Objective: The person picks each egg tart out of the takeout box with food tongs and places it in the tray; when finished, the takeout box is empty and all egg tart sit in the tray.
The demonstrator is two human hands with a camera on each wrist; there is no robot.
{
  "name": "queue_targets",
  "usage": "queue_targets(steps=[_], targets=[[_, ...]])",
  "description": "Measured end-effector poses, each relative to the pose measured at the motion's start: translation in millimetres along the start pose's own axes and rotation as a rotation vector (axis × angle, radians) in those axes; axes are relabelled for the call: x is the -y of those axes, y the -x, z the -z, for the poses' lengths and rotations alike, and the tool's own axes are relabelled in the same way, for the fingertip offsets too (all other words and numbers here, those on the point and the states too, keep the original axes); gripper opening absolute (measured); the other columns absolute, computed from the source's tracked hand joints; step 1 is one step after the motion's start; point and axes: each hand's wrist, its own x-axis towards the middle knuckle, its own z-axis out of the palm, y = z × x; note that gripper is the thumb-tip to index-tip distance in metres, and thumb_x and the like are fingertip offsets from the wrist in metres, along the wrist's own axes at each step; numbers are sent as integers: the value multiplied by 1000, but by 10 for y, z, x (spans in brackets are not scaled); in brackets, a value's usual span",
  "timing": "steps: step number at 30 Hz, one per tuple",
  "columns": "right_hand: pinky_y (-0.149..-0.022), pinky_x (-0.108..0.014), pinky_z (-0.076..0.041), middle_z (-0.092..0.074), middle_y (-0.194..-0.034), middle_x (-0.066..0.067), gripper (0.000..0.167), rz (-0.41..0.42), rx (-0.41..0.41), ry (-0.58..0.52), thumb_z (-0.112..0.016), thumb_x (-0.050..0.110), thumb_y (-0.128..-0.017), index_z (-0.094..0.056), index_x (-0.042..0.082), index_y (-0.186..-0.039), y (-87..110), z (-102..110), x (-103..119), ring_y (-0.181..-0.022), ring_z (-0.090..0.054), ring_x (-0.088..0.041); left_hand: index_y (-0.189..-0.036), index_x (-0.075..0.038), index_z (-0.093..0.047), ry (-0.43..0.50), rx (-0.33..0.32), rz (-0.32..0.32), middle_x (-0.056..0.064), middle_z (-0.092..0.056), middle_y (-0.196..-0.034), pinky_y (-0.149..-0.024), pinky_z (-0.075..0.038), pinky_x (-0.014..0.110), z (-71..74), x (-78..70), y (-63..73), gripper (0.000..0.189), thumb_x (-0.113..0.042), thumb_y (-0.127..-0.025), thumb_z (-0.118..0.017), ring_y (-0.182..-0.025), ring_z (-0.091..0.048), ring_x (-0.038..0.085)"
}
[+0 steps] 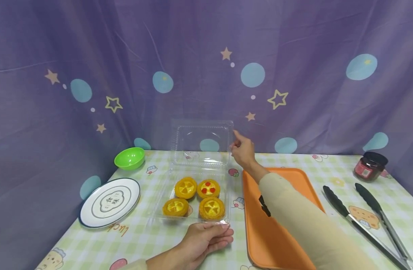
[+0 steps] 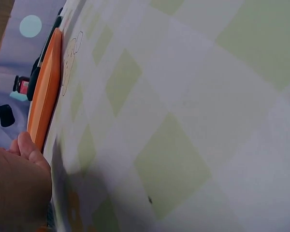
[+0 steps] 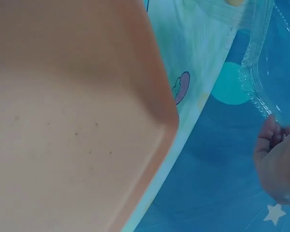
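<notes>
A clear plastic clamshell container sits on the table with its hinged lid standing raised at the back. Several egg tarts lie inside; one carries red pieces on top. My right hand pinches the lid's right edge, its index finger extended. The right wrist view also shows this hand at the lid's rim. At the container's front right corner, my left hand holds the rim between thumb and fingers. In the left wrist view that hand shows only in part, its grip out of sight.
Under my right forearm lies an orange tray. Black-tipped tongs and a dark-lidded jar are at the right. To the left are a white plate and a green bowl. A purple curtain hangs behind the table.
</notes>
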Motion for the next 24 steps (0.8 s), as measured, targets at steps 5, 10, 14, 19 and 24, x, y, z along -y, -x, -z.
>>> queue_targets(steps=[5, 10, 14, 19, 24], targets=[[-50, -22, -56, -64, -81, -18, 63, -108, 45, 18, -53, -15, -79, -47, 0, -140, 14, -23, -45, -56, -54, -6, -117, 12, -61, -1, -3, 1, 19, -71, -104, -80, -59, 28, 4, 9, -4, 38, -17, -92, -66, -89, -71, 20], [-55, -25, -58, -66, -85, -21, 48, -187, 110, 63, -61, -10, -83, -54, -8, -130, 26, -36, -87, -54, -60, -10, -116, 11, -62, 3, -5, 4, 18, -71, -102, -80, -59, 28, 1, 21, -7, 36, -16, -92, -66, -89, -71, 20], [-66, -28, -60, -68, -84, -22, 25, -255, 142, 117, -62, -8, -81, -65, -15, -104, 29, -30, -116, -62, -68, -22, -115, 11, -62, 3, 1, 11, 17, -71, -101, -80, -59, 28, -3, 32, 10, 35, -15, -92, -65, -88, -71, 19], [-80, -34, -60, -56, -127, -30, 39, -383, 215, 73, -63, -11, -81, -57, -18, -120, 30, -29, -133, -94, -68, -34, -116, 12, -62, -4, 3, 17, 17, -72, -101, -80, -59, 27, -1, 36, 17, 36, -15, -92, -65, -88, -71, 18], [-84, -37, -58, -56, -123, -31, 36, -476, 242, 48, -63, -11, -83, -56, -20, -117, 35, -46, -144, -99, -66, -36, -116, 12, -62, -8, -5, 22, 17, -72, -101, -79, -59, 27, -7, 36, 20, 35, -14, -92, -65, -87, -71, 18]])
